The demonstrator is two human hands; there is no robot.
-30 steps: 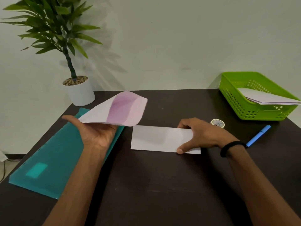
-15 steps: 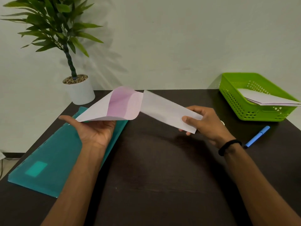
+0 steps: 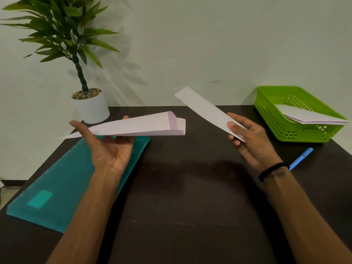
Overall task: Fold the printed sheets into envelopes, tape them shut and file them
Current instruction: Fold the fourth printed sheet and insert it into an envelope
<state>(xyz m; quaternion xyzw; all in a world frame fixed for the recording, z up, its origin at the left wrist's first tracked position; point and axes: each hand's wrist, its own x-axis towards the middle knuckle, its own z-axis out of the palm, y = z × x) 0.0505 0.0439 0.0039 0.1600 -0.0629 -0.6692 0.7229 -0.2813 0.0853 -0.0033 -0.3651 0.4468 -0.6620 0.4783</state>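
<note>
From the head camera, the left hand [image 3: 110, 149] holds a pale pink envelope [image 3: 137, 125] palm-up above the teal folder [image 3: 62, 187], while the right hand [image 3: 251, 141] pinches a folded white sheet [image 3: 203, 107] in the air over the dark table [image 3: 190, 197]. Around them stand a potted plant [image 3: 89, 103] at back left and a green basket [image 3: 282, 119] with papers [image 3: 308, 117] at right — a blue pen [image 3: 301, 158] lies just in front of it, partly hidden by the right wrist.

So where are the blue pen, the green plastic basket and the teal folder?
Blue pen [image 3: 301, 158], head view, middle of its barrel.
Green plastic basket [image 3: 270, 117], head view, its near perforated wall.
Teal plastic folder [image 3: 62, 187], head view, its bare cover.
</note>
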